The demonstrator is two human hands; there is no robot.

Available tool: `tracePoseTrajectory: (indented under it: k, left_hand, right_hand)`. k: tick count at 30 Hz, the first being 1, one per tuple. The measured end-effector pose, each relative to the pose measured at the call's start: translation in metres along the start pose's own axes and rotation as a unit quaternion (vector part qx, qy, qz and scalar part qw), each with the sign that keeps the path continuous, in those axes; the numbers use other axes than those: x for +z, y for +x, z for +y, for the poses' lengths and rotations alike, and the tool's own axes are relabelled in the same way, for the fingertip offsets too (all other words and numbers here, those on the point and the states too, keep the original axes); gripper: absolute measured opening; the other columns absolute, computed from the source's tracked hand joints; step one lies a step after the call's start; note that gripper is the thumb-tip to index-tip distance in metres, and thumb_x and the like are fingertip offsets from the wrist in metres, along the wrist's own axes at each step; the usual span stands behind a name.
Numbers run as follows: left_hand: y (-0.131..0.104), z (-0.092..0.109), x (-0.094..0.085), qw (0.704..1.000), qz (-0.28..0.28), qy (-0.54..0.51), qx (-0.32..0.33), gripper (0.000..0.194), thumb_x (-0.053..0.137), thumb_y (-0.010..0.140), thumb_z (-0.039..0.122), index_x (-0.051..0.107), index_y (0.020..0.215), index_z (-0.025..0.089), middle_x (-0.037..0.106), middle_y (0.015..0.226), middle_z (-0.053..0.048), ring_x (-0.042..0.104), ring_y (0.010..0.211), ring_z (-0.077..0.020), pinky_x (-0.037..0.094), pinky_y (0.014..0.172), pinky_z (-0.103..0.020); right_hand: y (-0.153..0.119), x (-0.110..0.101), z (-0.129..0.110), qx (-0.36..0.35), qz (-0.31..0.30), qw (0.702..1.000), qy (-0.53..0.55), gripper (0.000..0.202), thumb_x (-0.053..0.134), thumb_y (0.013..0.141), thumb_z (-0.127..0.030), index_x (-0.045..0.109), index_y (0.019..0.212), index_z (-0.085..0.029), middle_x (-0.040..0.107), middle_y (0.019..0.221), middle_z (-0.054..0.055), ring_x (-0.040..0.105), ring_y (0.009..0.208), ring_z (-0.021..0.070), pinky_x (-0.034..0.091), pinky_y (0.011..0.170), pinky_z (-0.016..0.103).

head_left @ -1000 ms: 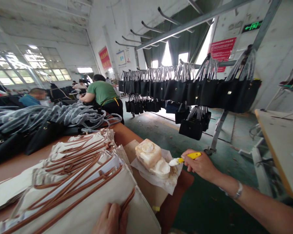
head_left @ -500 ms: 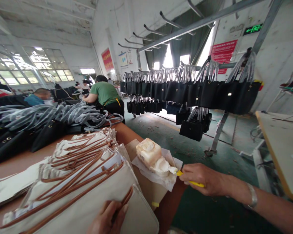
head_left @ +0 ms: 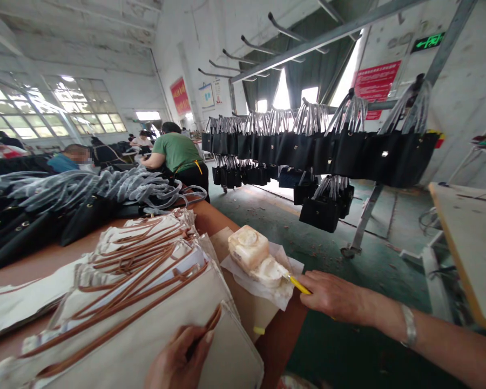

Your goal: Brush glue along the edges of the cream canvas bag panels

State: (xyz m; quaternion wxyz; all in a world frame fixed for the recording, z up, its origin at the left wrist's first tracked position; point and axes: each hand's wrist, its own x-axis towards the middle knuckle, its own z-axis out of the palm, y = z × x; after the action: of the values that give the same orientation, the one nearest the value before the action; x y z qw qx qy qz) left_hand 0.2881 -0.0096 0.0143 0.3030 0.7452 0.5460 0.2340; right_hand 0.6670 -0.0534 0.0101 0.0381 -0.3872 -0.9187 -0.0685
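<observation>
Yellow-handled brush (head_left: 299, 284) gripped in right hand (head_left: 332, 296), fingers curled shut; paste dish (head_left: 269, 273) set near worktop's right edge (head_left: 288, 336), presumably for reach; brown strap (head_left: 214, 319) pinched between left hand's (head_left: 178, 357) nearly closed fingers.

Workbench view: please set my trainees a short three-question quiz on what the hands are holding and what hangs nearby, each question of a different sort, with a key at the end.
1. Multiple choice. What does the right hand hold?
A) a pair of scissors
B) a yellow-handled tool
C) a roll of tape

2. True or false. The left hand pinches a brown strap above the pale pieces.

3. Fill in the blank. The black bags in front of the bench hang from a metal ____.

Key: 1. B; 2. true; 3. rack
</observation>
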Motion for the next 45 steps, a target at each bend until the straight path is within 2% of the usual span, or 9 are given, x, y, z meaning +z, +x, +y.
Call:
tracePoseTrajectory:
  k: [5,8,10,14,17,26,31,37,45]
  left_hand:
    - [-0.011,0.004,0.0,0.998,0.029,-0.052,-0.009,0.035,0.059,0.081,0.054,0.072,0.084,0.022,0.071,0.078,0.0,0.065,0.074,-0.0171,0.051,0.069,-0.021]
    - [-0.02,0.003,0.003,0.996,0.061,-0.057,-0.033,0.034,0.062,0.079,0.054,0.071,0.087,0.022,0.07,0.073,0.002,0.06,0.062,-0.0142,0.049,0.059,-0.02]
    - [-0.024,0.002,0.004,0.994,0.074,-0.062,-0.043,0.034,0.062,0.08,0.052,0.071,0.094,0.022,0.072,0.078,0.002,0.061,0.062,-0.0139,0.05,0.06,-0.021]
    - [-0.026,0.005,-0.001,0.996,0.037,-0.079,-0.03,0.042,0.057,0.083,0.049,0.068,0.114,0.023,0.075,0.105,-0.003,0.068,0.094,-0.0196,0.054,0.084,-0.026]
    - [-0.028,0.015,-0.008,0.996,-0.035,-0.086,-0.004,0.038,0.052,0.087,0.046,0.071,0.11,0.023,0.075,0.103,-0.004,0.067,0.101,-0.0204,0.053,0.091,-0.027]
    - [-0.037,0.017,-0.011,0.99,-0.059,-0.126,-0.01,0.031,0.053,0.088,0.043,0.073,0.103,0.025,0.073,0.098,-0.002,0.065,0.089,-0.0194,0.053,0.077,-0.024]
    - [-0.033,0.008,-0.017,0.986,-0.116,-0.117,0.0,0.033,0.053,0.089,0.044,0.072,0.109,0.026,0.072,0.097,-0.002,0.064,0.095,-0.0212,0.054,0.081,-0.026]
    - [-0.037,0.022,-0.015,0.991,-0.09,-0.099,0.009,0.036,0.056,0.088,0.047,0.072,0.109,0.023,0.072,0.095,-0.004,0.066,0.093,-0.0193,0.054,0.084,-0.023]
    - [-0.061,0.023,-0.006,0.976,-0.026,0.036,0.212,0.021,0.054,0.094,0.027,0.068,0.11,0.026,0.07,0.089,-0.004,0.069,0.076,-0.0111,0.052,0.07,-0.013]
  right_hand:
    - [-0.002,0.005,-0.01,0.009,0.033,0.994,0.105,0.013,0.053,0.09,-0.012,0.064,0.09,-0.018,0.061,0.089,0.011,0.056,0.079,0.0236,0.042,0.065,0.033]
    - [-0.008,-0.012,-0.025,0.073,0.135,0.955,0.253,0.019,0.05,0.094,-0.014,0.064,0.105,-0.019,0.063,0.089,0.01,0.06,0.079,0.0225,0.046,0.068,0.033]
    - [-0.005,-0.023,-0.037,0.151,0.228,0.892,0.361,0.016,0.051,0.096,-0.021,0.063,0.107,-0.022,0.065,0.086,0.008,0.063,0.074,0.0212,0.049,0.066,0.032]
    - [0.024,-0.028,-0.063,0.31,0.315,0.686,0.578,0.02,0.06,0.094,-0.041,0.058,0.095,-0.021,0.064,0.066,0.0,0.058,0.043,0.0141,0.043,0.04,0.023]
    - [0.051,-0.03,-0.08,0.309,0.326,0.609,0.654,0.029,0.062,0.09,-0.048,0.056,0.089,-0.02,0.06,0.056,-0.003,0.05,0.034,0.0106,0.032,0.033,0.019]
    - [0.091,-0.031,-0.096,0.242,0.264,0.668,0.652,0.026,0.057,0.092,-0.045,0.056,0.088,-0.02,0.057,0.054,-0.006,0.045,0.035,0.0085,0.032,0.035,0.018]
    - [0.09,-0.042,-0.09,0.251,0.315,0.672,0.621,0.024,0.057,0.093,-0.044,0.056,0.088,-0.021,0.055,0.055,-0.005,0.045,0.037,0.009,0.034,0.035,0.018]
    - [0.085,-0.048,-0.1,0.204,0.259,0.723,0.608,0.017,0.058,0.093,-0.036,0.059,0.086,-0.021,0.052,0.057,-0.005,0.044,0.043,0.0097,0.034,0.039,0.019]
    - [0.084,-0.059,-0.076,0.241,0.327,0.62,0.671,0.02,0.06,0.091,-0.038,0.055,0.085,-0.019,0.047,0.048,-0.007,0.033,0.036,0.0079,0.023,0.035,0.019]
